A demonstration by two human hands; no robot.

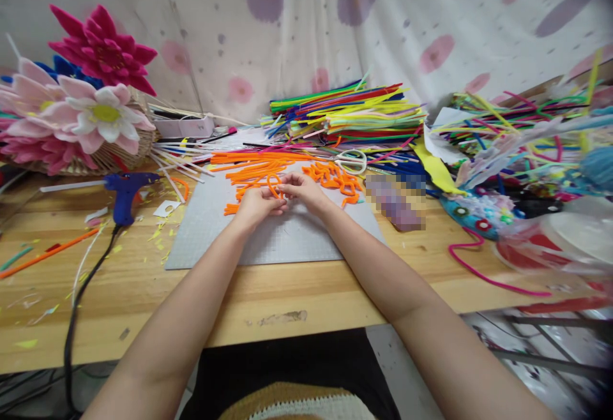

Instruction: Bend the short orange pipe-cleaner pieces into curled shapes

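Both hands meet over a grey cutting mat [287, 244], pinching one orange pipe cleaner [272, 184] bent into a loop. My left hand [258, 206] is closed on its lower part. Fingers of my right hand [302, 190] grip the same piece from the right. Straight orange pipe cleaners [253, 168] lie behind the hands, and some short ones stick out left of my left hand. Curled orange pieces [335, 180] are heaped on the mat just right of my right hand. The fingertips partly hide the held piece.
A blue glue gun [125, 193] with a black cord stands at left, near felt-like flowers [108, 56] in a basket. Bundled coloured pipe cleaners [349, 110] are piled at the back. White-handled scissors [353, 161] lie behind the mat. A clear plastic-wrapped roll [565, 238] sits at right.
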